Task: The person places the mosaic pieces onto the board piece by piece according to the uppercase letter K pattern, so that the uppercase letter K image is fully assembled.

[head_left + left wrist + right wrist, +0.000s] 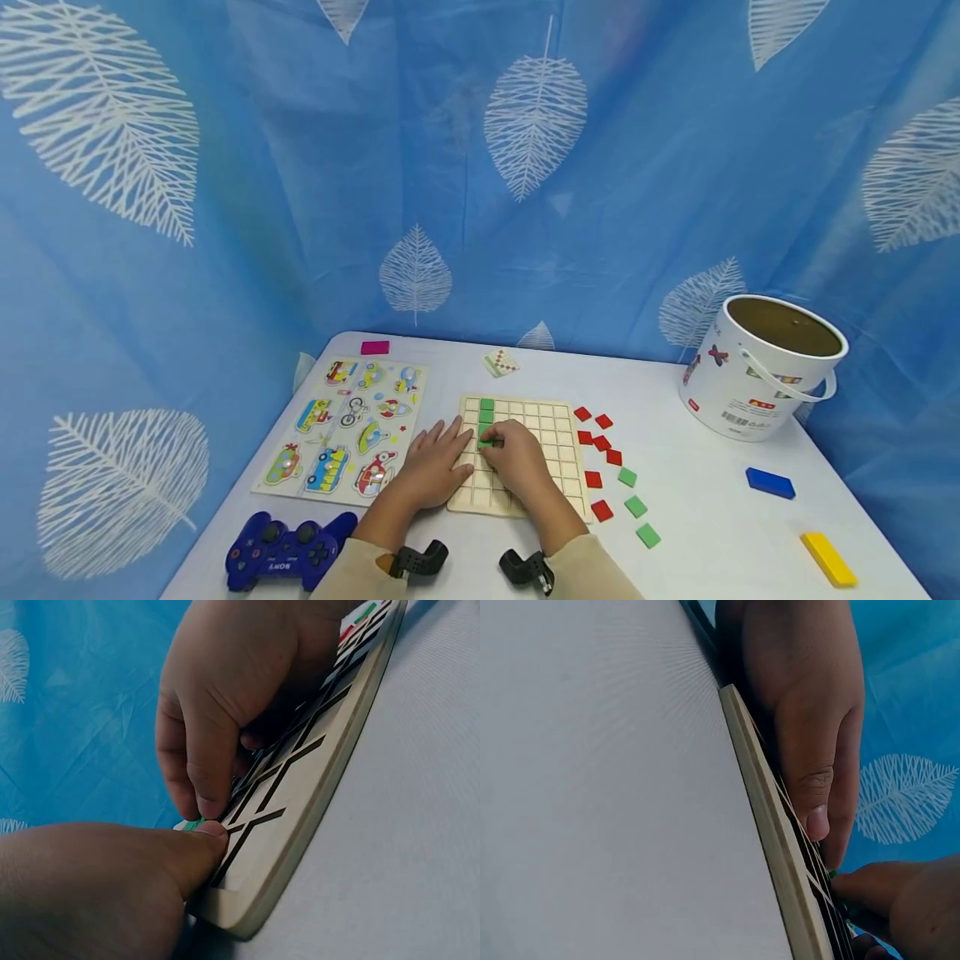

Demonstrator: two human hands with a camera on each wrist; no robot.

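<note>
A wooden grid board (551, 408) lies on the table. Green square tiles (487, 404) sit in one of its columns towards the left, starting from the far row. My right hand (517, 458) is over this column and pinches a green tile (486, 444) between thumb and fingertips, low against the board. My left hand (437, 467) rests with spread fingers on the board's left edge. In the left wrist view, the right thumb and finger meet a sliver of green beside the left thumb (206, 840). How far the tile is seated is hidden.
Loose red tiles (594, 480) and green tiles (636, 506) lie right of the board. Left are a vehicle puzzle (341, 433) and a blue game controller (285, 550). A white bucket (720, 387), blue block (770, 483) and yellow block (828, 560) stand or lie at right.
</note>
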